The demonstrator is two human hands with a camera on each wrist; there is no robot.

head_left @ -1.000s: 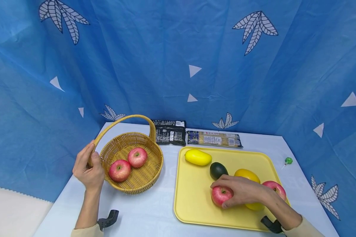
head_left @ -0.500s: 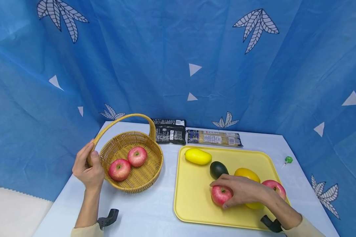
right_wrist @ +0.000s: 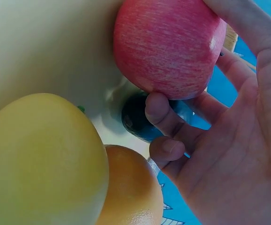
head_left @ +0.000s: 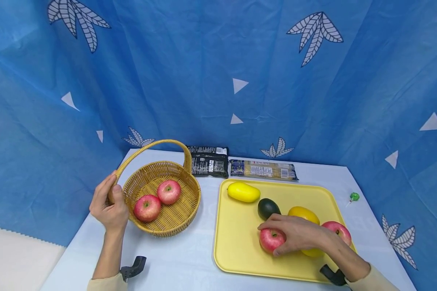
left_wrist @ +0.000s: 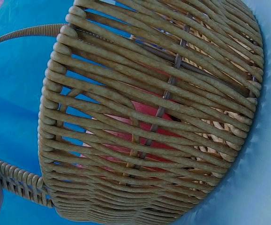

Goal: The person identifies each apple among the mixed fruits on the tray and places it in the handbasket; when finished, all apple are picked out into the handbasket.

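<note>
With my left hand [head_left: 109,206] I grip the lower left end of the arched handle [head_left: 151,144] on a round wicker basket [head_left: 182,214]. Two red apples [head_left: 147,208] lie inside it; through the weave in the left wrist view, red [left_wrist: 149,126] shows. On the right, my right hand [head_left: 295,234] holds a red apple [head_left: 271,239] on the yellow tray [head_left: 236,246], thumb and fingers curled about its sides. Behind that apple is a dark green oval fruit [head_left: 268,208]. In the right wrist view, a pale yellow fruit [right_wrist: 41,159] and an orange-yellow one [right_wrist: 131,187] sit near my palm.
A yellow mango-shaped fruit [head_left: 243,192] lies at the tray's back left, another red apple [head_left: 338,231] at its right edge. Behind are a black packet [head_left: 208,162] and a long noodle-like packet [head_left: 263,170]. A small green-topped item [head_left: 354,197] lies right of the tray. Blue cloth surrounds the table.
Both hands keep their places and holds on the basket handle and the apple. Only a very slight shift of the whole head view shows.
</note>
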